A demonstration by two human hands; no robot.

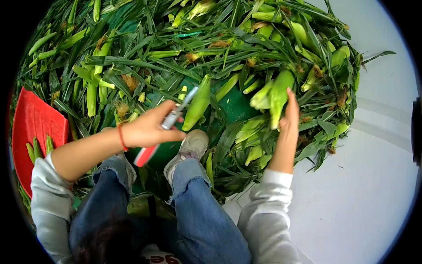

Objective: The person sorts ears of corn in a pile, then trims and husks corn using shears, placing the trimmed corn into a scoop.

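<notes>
Dark hair (110, 242) hangs nearest the camera, over the knees of blue jeans (204, 220). Beyond them the left hand (154, 125) is curled firmly round what looks like a knife (172, 118), its pale metal end pointing up and away and a red-and-white end showing below the palm; blur hides the finer detail. The right hand (288, 116) lies along the right side of an ear of corn (280, 94), fingers fairly straight; I cannot tell whether they close round it or only rest against it.

Good handling here, I'd judge, means taking the ear round its thick middle, leaving the stem end free, and keeping the metal end turned away from the right hand and the legs.

That ear sits just left of the right palm, its narrow end pointing back toward the body, well apart from the knife. Another ear (198, 103) stands out between the hands, close beside the metal end; whether they touch is unclear. Loose green leaves (162, 66) spread all around, with a red plastic scoop (37, 116) at far left.
</notes>
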